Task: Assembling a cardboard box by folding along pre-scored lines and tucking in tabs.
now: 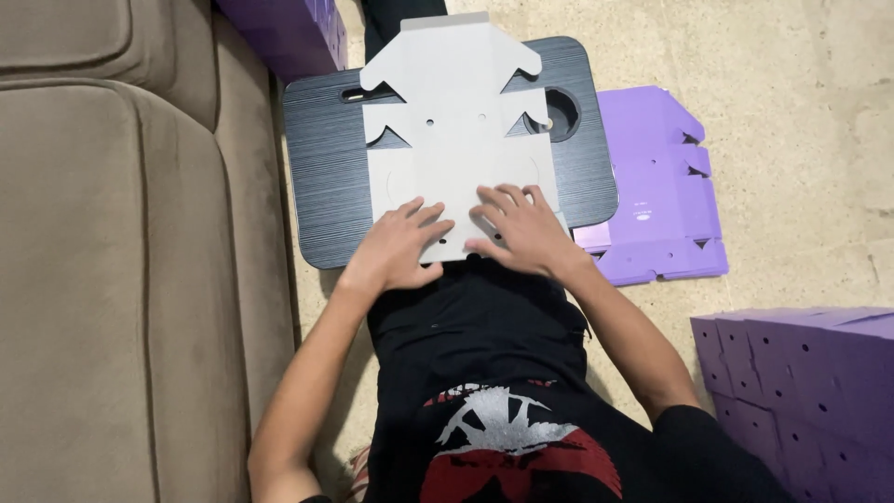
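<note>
1. Sofa (102, 251): beige, soft-covered, fills the left side of the view; its edge runs just beside the table.
2. Purple block (293, 33): at the top, between the sofa and the table's far corner; only partly in view.
3. Table (326, 168): small, dark, with a ribbed surface, rounded corners, a slot along the far edge and a round recess (559, 114) at the far right. It stands on the floor in front of the person.
4. Left hand (396, 247): palm down on the near left part of the cardboard blank, fingers (424, 216) spread wide and pressing flat; holds nothing.
5. Cardboard blank (456, 112): flat, unfolded, light grey side up, with cut flaps, notches and small round holes. It lies on the middle of the table, its far flap reaching past the table's far edge, its near edge under both hands.
6. Right hand (521, 233): palm down on the near right part of the blank, fingers (507, 197) spread and flat; grips nothing. The two hands lie close beside each other.
7. Stack of flat purple blanks (661, 186): on the floor, touching the table's right edge.
8. Folded purple boxes (810, 391): with small holes, grouped at the lower right, well apart from the hands.
9. Floor (792, 74): pale, mottled.
</note>
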